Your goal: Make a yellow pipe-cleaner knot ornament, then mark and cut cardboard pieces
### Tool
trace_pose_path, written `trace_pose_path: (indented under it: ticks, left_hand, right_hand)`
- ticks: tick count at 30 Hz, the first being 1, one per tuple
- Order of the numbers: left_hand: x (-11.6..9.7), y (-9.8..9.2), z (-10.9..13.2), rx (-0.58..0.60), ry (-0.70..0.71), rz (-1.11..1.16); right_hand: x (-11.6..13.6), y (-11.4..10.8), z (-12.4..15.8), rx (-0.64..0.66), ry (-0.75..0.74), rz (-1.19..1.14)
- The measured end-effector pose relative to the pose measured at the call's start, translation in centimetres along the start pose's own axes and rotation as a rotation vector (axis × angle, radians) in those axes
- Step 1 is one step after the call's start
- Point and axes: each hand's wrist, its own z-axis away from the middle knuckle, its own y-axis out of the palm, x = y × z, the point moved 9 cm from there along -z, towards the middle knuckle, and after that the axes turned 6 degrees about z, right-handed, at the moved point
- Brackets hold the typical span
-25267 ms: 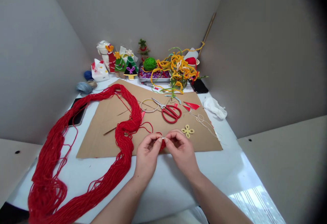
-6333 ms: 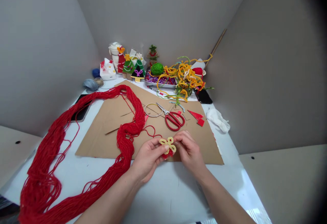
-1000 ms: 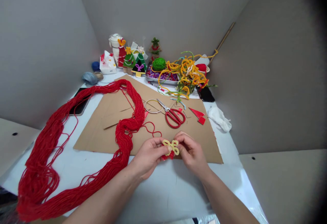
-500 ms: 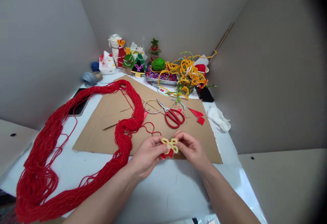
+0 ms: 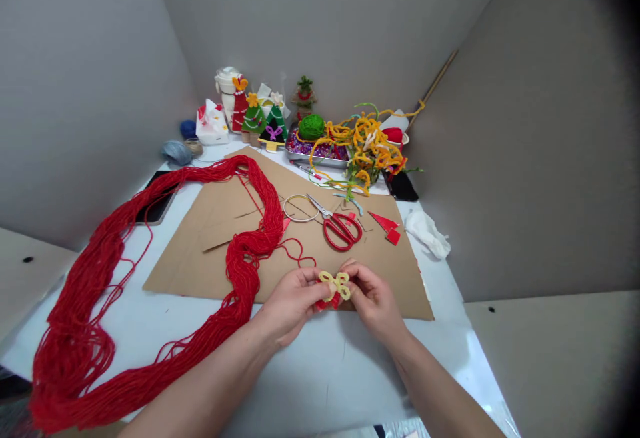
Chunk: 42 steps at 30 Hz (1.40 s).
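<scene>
Between my hands, over the front edge of the cardboard [image 5: 385, 265], is a pale yellow looped bow [image 5: 341, 279], apparently of pipe cleaner or yarn. Red material [image 5: 327, 303] shows beneath it; its kind is partly hidden by my fingers. My left hand [image 5: 295, 301] pinches the bow and the red piece, thumb on top. From the other side, the fingertips of my right hand [image 5: 373, 295] pinch the bow's right loops. Just beyond them, red-handled scissors [image 5: 343, 231] lie on the cardboard with their blades overlapping a thin hoop [image 5: 286, 210].
A big skein of red yarn [image 5: 100, 258] loops across the left side. Red scraps [image 5: 386, 223] and a crumpled white tissue [image 5: 428, 233] lie at right. Behind stand a bead tray [image 5: 320, 156], tangled orange yarn [image 5: 373, 138], small felt trees [image 5: 253, 120] and a tissue box [image 5: 212, 126].
Both hands stay pinched on the bow in nearly the same place. The whole view has shifted very slightly; nothing on the table has moved.
</scene>
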Motion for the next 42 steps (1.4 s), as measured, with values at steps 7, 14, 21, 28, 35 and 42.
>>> trace_pose_path:
  ticks: [7,14,21,28,35,42]
  left_hand:
    - [-1.1,-1.2,0.1,-0.067,0.1,-0.225]
    - [-1.2,-1.1,-1.0,-0.131,0.062,-0.406]
    - [-1.6,-1.3,-2.2,-0.174,-0.009,-0.482]
    - [-1.8,-1.1,-1.9,-0.155,-0.083,-0.543]
    - [-1.9,-2.1,-1.9,-0.174,-0.089,-0.63]
    - [-2.1,-2.2,-2.3,-0.166,-0.09,-0.688]
  right_hand:
    - [-1.2,-1.1,0.4,0.098,0.172,0.092]
    - [-2.2,-0.4,0.1,0.127,0.349,-0.002]
    - [-2.8,-0.1,-1.1,0.125,0.402,-0.018]
    - [-3.2,0.4,-0.8,0.153,0.421,-0.086]
    - [-4.1,1.2,-0.7,0.176,0.473,-0.102]
    - [-4.5,1.1,-0.9,0.153,0.452,-0.095]
